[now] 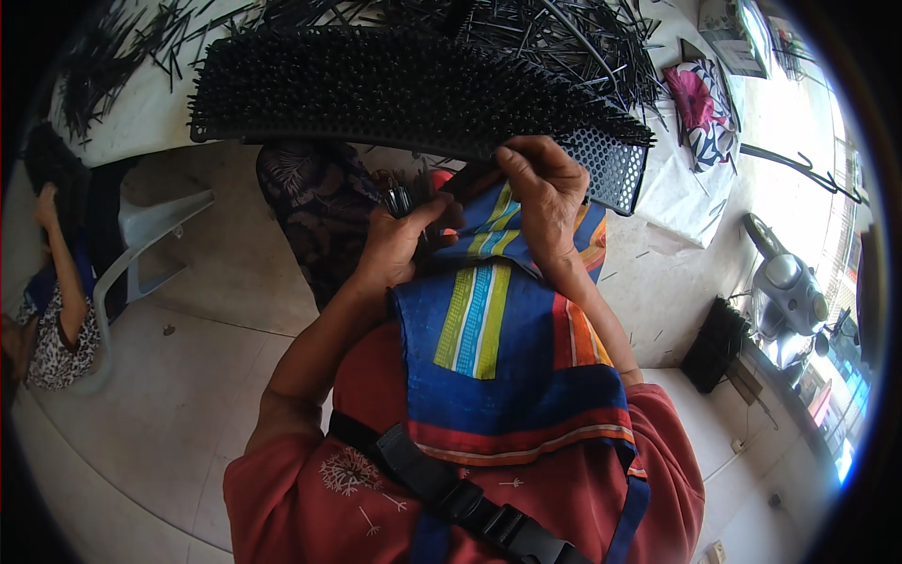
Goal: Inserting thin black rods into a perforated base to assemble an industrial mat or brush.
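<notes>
In front of me lies a long black perforated panel (615, 169) whose holes show at its right end. Dense upright black pieces (376, 85) cover most of its length. My left hand (399, 235), below the panel's front edge, is closed around a bundle of thin dark sticks (398, 197), some of them shiny. At the panel's front edge, right of centre, my right hand (545, 193) is closed with thumb and fingertips pinched together. Whatever sits in that pinch is too dark to make out.
Loose black sticks (113, 75) lie scattered over the pale-covered table (141, 127), also behind the panel. A patterned cloth (700, 113) lies at the right. To the left, a person (66, 320) is by a pale plastic chair (155, 221). A motorbike (789, 291) stands at right.
</notes>
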A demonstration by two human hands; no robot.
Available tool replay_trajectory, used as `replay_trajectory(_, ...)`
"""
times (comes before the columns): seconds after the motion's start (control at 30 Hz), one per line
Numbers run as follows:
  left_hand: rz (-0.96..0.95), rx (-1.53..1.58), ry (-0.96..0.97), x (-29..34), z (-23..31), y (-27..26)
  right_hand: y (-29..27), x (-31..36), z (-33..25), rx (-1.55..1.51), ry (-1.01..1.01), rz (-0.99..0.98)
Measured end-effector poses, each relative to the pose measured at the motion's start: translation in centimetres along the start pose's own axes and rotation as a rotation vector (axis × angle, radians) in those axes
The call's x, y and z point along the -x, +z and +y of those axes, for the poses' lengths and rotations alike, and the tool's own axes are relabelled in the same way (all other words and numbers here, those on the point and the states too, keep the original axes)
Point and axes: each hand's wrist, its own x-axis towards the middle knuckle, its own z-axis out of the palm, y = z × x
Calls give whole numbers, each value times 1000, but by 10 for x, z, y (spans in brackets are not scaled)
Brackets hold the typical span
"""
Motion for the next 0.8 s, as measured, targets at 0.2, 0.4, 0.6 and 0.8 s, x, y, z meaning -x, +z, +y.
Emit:
replay_trajectory(0.2, -71, -152, -33, 0, -11, -8, 2, -18, 4, 271, -509, 63)
replay_trajectory(0.4, -126, -149, -59, 0, -16, -12, 2, -19, 5, 267, -545, 46)
replay_trajectory(0.6, -68, -141, 12, -2, -15, -7, 4, -19, -1, 367, -580, -17)
replay_trajectory(0.8, -68, -111, -6, 0, -9, -2, 8, -22, 8, 455, -613, -52)
